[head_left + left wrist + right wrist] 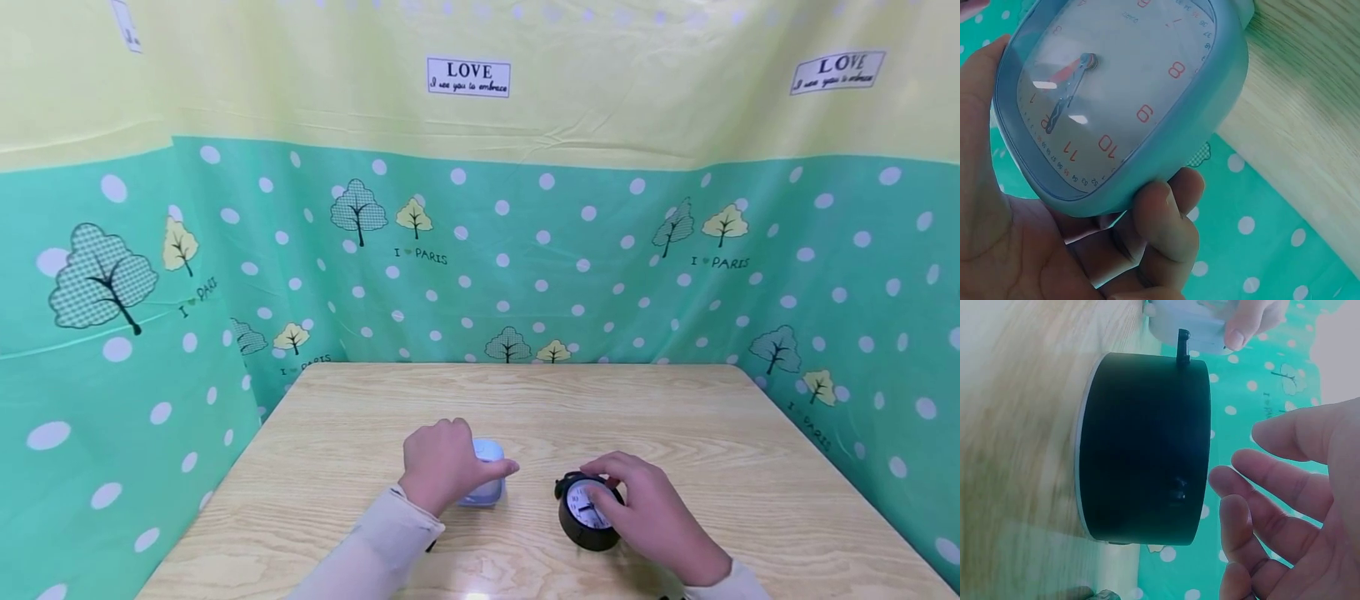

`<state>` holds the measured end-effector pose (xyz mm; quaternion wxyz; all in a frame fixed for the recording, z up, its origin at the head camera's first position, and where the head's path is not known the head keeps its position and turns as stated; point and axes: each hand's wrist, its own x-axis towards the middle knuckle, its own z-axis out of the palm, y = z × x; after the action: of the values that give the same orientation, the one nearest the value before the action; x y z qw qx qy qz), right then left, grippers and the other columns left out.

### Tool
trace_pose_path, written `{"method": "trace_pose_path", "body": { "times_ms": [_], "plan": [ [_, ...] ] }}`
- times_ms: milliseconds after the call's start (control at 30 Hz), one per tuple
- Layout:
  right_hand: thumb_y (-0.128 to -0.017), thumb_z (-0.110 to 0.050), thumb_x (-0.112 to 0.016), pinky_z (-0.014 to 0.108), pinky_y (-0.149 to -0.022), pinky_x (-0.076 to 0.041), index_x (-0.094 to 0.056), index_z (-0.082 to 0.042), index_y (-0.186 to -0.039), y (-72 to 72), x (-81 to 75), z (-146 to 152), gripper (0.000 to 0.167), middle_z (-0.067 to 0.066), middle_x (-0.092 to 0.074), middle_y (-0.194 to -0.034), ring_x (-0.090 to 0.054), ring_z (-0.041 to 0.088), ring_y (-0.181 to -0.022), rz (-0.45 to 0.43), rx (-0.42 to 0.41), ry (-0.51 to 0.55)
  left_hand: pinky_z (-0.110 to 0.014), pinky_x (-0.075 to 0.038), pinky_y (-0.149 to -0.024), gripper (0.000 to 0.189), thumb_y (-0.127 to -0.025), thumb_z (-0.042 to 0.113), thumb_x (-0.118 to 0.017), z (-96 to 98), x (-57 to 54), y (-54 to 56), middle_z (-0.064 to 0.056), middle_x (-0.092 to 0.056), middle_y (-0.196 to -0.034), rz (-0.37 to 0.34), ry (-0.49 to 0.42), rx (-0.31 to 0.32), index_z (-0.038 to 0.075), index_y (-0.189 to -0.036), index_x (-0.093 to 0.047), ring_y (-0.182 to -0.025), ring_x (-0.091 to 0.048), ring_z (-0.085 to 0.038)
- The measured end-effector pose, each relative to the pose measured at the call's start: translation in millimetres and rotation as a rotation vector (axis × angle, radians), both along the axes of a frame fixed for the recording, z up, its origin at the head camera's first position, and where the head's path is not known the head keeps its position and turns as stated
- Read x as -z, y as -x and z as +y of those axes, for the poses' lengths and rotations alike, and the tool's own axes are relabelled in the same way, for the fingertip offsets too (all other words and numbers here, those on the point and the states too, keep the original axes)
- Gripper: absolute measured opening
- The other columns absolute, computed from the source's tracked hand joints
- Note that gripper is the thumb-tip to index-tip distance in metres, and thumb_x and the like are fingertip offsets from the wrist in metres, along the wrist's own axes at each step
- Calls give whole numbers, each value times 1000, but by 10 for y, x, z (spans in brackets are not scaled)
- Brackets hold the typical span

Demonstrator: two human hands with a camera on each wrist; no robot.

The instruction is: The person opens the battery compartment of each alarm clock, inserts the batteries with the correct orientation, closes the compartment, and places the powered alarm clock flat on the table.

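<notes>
A light-blue alarm clock (1116, 94) with a white dial and red numerals is gripped by my left hand (442, 462). The thumb lies along one side and the fingers curl around the other, as the left wrist view shows. In the head view that hand hides much of this clock (483, 495). To its right is a round black alarm clock (588, 537) with a white dial. My right hand (648, 508) is beside it, loosely bent. Seen in the right wrist view, those fingers (1235, 515) are apart from the black casing (1144, 450).
Both clocks are over a light wood-grain table (360, 417). A green and yellow curtain (517, 233) with dots and printed trees surrounds the table at the back and sides. A small dark piece (431, 546) shows beside the left sleeve.
</notes>
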<state>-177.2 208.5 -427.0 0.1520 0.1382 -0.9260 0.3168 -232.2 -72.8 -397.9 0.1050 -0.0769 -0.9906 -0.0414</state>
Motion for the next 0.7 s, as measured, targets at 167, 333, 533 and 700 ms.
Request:
{"method": "trace_pose_path", "body": {
  "times_ms": [167,333,533,700],
  "plan": [
    [-91,-16,-79,28,-72,-52,-77,-28,-109,10,26,16,23,-17,-71,-107,-59,0,-85,7,5,11,-32,-36,-41,86,-64,103,-47,5,-7,7,2,-43,-55,-5,27,-8,17,-63,-51,-45,-43,-15],
    [-90,-16,-80,28,-70,-52,-76,-29,-109,15,42,45,24,-16,-71,-107,-60,-1,-84,13,17,10,-33,-37,-41,85,-65,102,-48,10,-2,23,1,-44,-56,-14,28,-10,17,-63,-51,-46,-44,-15],
    [-91,-18,-79,28,-73,-52,-76,-31,-111,23,55,71,24,-16,-71,-110,-61,1,-87,-43,49,4,-31,-35,-40,83,-66,102,-47,12,14,42,4,-37,-54,-16,33,-4,19,-58,-44,-44,-39,-13],
    [-92,-17,-78,25,-70,-50,-76,-31,-111,30,62,73,24,-15,-71,-110,-62,2,-88,-80,58,21,-31,-32,-40,83,-67,101,-47,23,3,30,4,-35,-53,-23,38,-10,19,-57,-42,-43,-37,-13]
  ]
}}
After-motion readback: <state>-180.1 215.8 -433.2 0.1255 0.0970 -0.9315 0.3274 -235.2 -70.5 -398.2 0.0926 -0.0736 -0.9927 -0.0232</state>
